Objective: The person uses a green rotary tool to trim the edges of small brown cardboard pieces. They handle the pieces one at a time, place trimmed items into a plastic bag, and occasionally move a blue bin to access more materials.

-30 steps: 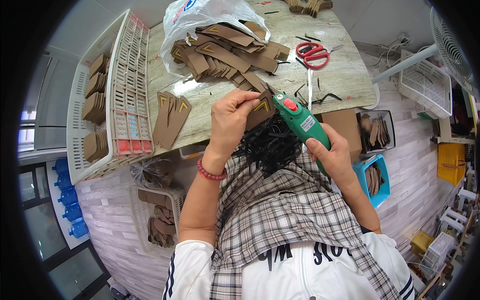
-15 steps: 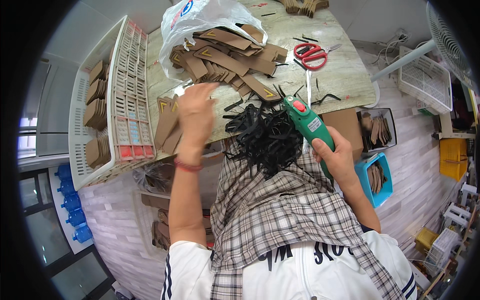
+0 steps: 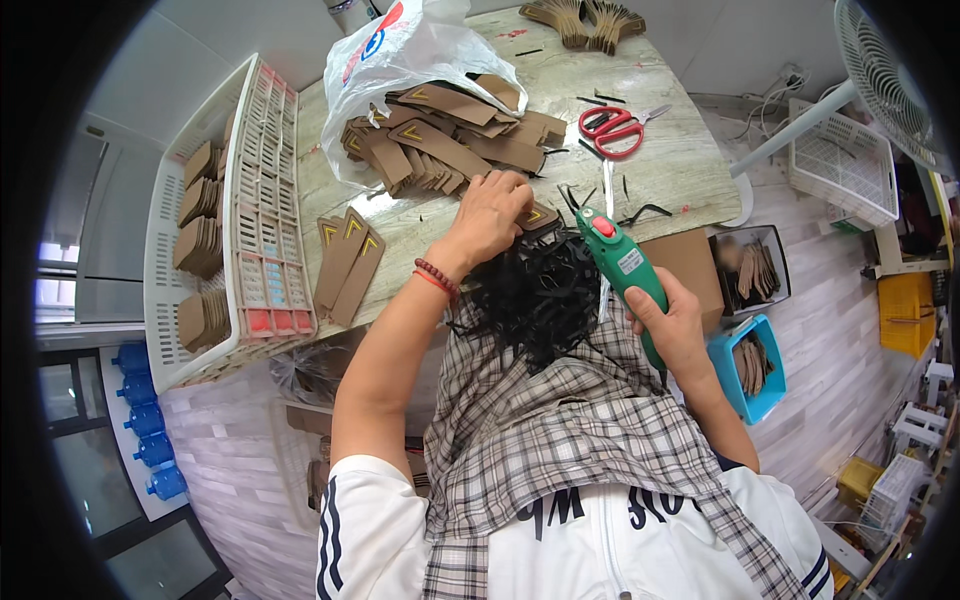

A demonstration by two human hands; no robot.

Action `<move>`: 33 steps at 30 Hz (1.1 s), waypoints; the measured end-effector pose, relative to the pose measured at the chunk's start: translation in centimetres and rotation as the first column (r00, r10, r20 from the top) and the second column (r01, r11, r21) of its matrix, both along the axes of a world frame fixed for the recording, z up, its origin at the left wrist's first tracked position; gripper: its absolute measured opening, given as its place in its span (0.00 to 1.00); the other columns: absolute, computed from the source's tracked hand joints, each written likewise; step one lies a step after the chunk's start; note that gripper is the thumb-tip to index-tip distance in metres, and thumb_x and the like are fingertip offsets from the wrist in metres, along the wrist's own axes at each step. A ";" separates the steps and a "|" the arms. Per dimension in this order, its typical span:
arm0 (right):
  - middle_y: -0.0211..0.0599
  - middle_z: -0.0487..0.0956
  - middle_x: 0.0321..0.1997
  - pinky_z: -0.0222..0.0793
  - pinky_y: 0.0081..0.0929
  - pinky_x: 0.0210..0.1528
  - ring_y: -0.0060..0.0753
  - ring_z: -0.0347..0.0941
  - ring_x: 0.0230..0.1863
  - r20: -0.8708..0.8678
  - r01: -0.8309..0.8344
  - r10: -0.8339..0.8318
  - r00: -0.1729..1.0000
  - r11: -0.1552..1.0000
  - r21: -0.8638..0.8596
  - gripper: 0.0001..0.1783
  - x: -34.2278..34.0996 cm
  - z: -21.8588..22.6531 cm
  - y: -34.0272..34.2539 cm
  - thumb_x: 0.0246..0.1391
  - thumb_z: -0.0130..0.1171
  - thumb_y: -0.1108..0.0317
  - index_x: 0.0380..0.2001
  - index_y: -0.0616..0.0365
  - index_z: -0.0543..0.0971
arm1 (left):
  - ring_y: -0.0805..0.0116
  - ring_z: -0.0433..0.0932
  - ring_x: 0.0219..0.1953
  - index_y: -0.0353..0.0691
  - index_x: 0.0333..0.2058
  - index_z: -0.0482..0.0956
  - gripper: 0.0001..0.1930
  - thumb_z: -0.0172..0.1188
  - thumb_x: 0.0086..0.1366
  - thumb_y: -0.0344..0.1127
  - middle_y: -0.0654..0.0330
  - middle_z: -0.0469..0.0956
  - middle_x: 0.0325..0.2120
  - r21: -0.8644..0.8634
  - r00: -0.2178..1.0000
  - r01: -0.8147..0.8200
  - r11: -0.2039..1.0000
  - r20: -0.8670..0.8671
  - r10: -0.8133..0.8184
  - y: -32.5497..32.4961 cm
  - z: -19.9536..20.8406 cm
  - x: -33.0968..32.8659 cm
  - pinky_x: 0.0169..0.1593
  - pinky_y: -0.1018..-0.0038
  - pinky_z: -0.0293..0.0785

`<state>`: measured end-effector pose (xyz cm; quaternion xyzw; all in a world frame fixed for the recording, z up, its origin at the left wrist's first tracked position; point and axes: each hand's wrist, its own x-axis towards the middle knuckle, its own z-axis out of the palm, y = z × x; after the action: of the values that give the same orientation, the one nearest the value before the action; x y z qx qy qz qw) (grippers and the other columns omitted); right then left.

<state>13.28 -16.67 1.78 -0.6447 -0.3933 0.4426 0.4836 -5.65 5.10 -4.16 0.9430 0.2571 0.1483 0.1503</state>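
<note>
My left hand (image 3: 490, 215) reaches over the table's front edge, its fingers bent onto a brown strip (image 3: 541, 217) with a yellow V mark; the fingers cover much of the strip. In my right hand (image 3: 668, 315) is a green handheld electric cutter (image 3: 625, 262) with a red button, its head pointing up at the table. A heap of black trimmings (image 3: 530, 300) lies on my plaid apron (image 3: 560, 440). Beyond my left hand, a pile of brown strips (image 3: 430, 150) spills from a white plastic bag (image 3: 400, 50). Several marked strips (image 3: 347, 265) lie left of it.
Red-handled scissors (image 3: 612, 132) lie on the table (image 3: 680, 180) among black scraps. A white basket (image 3: 268, 200) holding brown pieces stands at left. Right of my lap are a cardboard box (image 3: 683, 270) and a blue bin (image 3: 720, 360). A fan (image 3: 895, 80) stands far right.
My left hand has moved right from the separate marked strips to the strip near the black trimmings. The strips it left now lie fanned out. My right hand still holds the cutter.
</note>
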 end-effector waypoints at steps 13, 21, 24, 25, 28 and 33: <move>0.27 0.75 0.24 0.64 0.15 0.23 0.13 0.66 0.20 -0.021 0.058 -0.057 0.998 0.998 0.026 0.19 0.4 0.2 -0.2 0.55 0.63 0.60 0.42 0.64 0.76 | 0.65 0.74 0.32 0.41 0.33 0.78 0.11 0.64 0.48 0.25 0.62 0.73 0.25 -0.065 0.971 -0.049 0.997 0.229 0.063 1.6 1.6 0.6 0.39 0.72 0.68; 0.25 0.74 0.23 0.63 0.15 0.23 0.12 0.65 0.21 0.003 0.047 -0.047 0.999 0.999 0.022 0.20 -0.6 0.6 0.6 0.55 0.63 0.59 0.43 0.63 0.76 | 0.82 0.71 0.23 0.37 0.30 0.80 0.02 0.64 0.59 0.28 0.67 0.78 0.23 -0.809 0.227 0.153 0.567 0.588 0.776 -3.8 4.8 0.8 0.29 0.84 0.66; 0.24 0.73 0.22 0.62 0.16 0.23 0.12 0.65 0.21 0.022 0.028 -0.029 0.999 0.999 0.020 0.21 -0.9 0.6 0.7 0.54 0.64 0.58 0.43 0.63 0.76 | 0.77 0.75 0.24 0.38 0.30 0.78 0.03 0.63 0.60 0.28 0.63 0.80 0.26 -0.840 0.107 0.305 0.449 0.499 0.860 -5.2 4.3 1.2 0.30 0.82 0.70; 0.24 0.73 0.22 0.62 0.16 0.23 0.12 0.65 0.21 0.024 0.021 -0.022 0.999 0.999 0.024 0.21 -1.0 0.5 0.7 0.54 0.64 0.58 0.43 0.63 0.76 | 0.76 0.75 0.24 0.38 0.31 0.78 0.03 0.63 0.60 0.28 0.63 0.80 0.26 -0.838 0.091 0.322 0.440 0.490 0.867 -5.5 4.0 1.3 0.31 0.81 0.71; 0.24 0.73 0.21 0.62 0.16 0.23 0.12 0.65 0.21 0.029 0.003 -0.004 1.000 1.000 0.031 0.21 -1.0 0.3 0.6 0.54 0.64 0.58 0.43 0.63 0.76 | 0.75 0.77 0.26 0.38 0.33 0.78 0.03 0.62 0.61 0.28 0.63 0.81 0.27 -0.835 0.074 0.363 0.414 0.469 0.880 -6.2 3.3 1.8 0.33 0.78 0.73; 0.24 0.72 0.21 0.62 0.16 0.22 0.12 0.64 0.21 0.022 0.000 0.000 1.000 1.000 0.021 0.21 -1.1 0.3 0.5 0.54 0.64 0.57 0.43 0.63 0.76 | 0.75 0.77 0.26 0.38 0.32 0.78 0.03 0.62 0.61 0.29 0.63 0.81 0.27 -0.822 0.075 0.404 0.401 0.467 0.881 -6.8 3.4 2.5 0.33 0.78 0.73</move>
<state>12.20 -16.17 2.09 -0.6443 -0.4031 0.4314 0.4862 -3.14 -1.70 -0.72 0.2781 0.3253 0.5905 0.6842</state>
